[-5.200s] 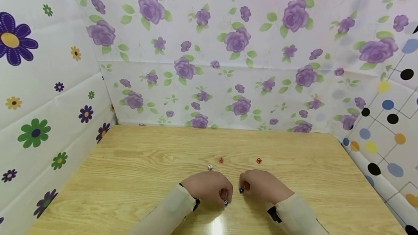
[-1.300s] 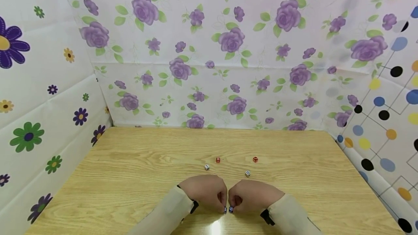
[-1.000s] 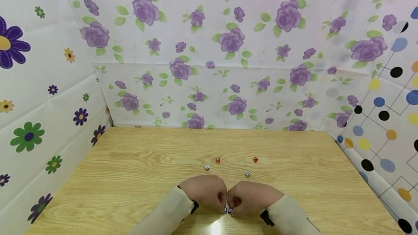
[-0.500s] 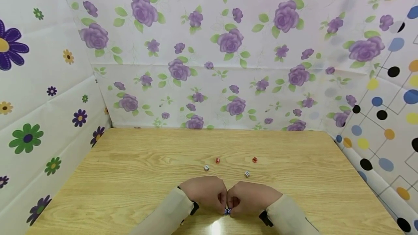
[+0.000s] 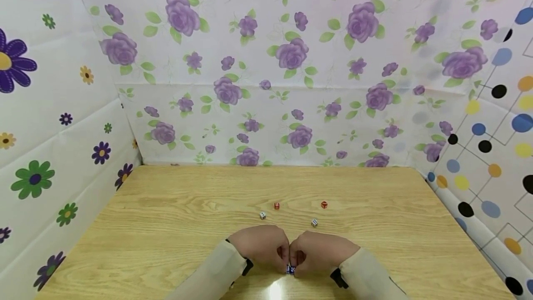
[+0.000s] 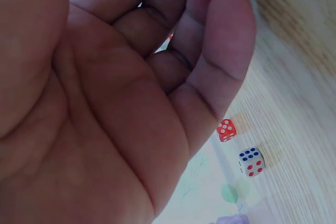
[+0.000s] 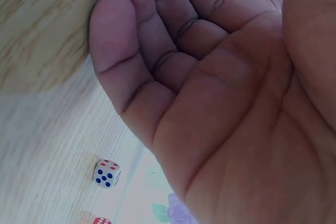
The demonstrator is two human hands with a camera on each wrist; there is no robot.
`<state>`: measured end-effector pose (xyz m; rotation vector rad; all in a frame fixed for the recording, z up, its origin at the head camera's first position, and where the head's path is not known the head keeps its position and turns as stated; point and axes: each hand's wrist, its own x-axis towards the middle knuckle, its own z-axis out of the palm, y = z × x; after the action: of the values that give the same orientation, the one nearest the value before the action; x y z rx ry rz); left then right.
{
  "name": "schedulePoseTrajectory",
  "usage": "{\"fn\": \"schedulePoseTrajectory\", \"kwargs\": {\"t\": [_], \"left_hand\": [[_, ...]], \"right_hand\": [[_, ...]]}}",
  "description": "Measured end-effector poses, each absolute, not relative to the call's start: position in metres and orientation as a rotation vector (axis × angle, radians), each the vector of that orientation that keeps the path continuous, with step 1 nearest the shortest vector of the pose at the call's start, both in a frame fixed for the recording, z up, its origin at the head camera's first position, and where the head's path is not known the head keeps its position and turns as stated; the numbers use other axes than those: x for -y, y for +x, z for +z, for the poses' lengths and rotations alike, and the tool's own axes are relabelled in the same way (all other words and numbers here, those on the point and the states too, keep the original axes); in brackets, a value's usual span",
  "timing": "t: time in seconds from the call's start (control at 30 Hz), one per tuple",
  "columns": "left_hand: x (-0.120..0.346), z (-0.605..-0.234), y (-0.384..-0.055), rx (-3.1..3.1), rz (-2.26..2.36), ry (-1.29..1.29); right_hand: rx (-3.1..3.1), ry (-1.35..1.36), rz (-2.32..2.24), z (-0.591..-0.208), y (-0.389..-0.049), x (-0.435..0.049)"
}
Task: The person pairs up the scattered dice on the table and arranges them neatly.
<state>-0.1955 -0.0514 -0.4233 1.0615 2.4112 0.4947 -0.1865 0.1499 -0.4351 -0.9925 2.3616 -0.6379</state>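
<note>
In the head view my left hand (image 5: 264, 246) pinches a dark blue die (image 5: 288, 269) between thumb and fingertips, low over the table's near middle. My right hand (image 5: 322, 251) pinches a second dark blue die (image 5: 293, 270), and the two dice sit side by side in this view. The knuckles of both hands come together above them. Each wrist view shows a palm with curled fingers; the blue dice are hidden there. Beyond the hands lie a white die (image 5: 263, 215) on the left and another white die (image 5: 314, 222) on the right.
Farther back on the wooden table (image 5: 187, 198) are a left red die (image 5: 276, 206) and a right red die (image 5: 324, 204). A rose-patterned cloth (image 5: 233, 119) stands along the back edge, with patterned cloths at both sides. A light glare (image 5: 275, 290) shows near the front.
Both hands have come closer to the front edge and together since the oldest frame, uncovering the right white die. Over the last second the right blue die has moved left against the other.
</note>
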Motion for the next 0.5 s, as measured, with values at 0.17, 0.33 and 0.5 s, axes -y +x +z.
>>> {"fn": "schedulePoseTrajectory", "kwargs": {"t": [0.17, 0.33, 0.5], "left_hand": [[0.056, -0.424, -0.199, -2.386, 0.534, 1.059], [0.066, -0.423, -0.209, -2.399, 0.602, 1.068], [0.072, -0.418, -0.221, -2.519, 0.654, 1.097]], "right_hand": [[-2.348, -0.989, -0.648, -0.432, -0.187, -0.155], [-2.400, -0.977, -0.667, -0.427, -0.189, -0.166], [-2.511, -1.002, -0.725, -0.425, -0.198, -0.174]]}}
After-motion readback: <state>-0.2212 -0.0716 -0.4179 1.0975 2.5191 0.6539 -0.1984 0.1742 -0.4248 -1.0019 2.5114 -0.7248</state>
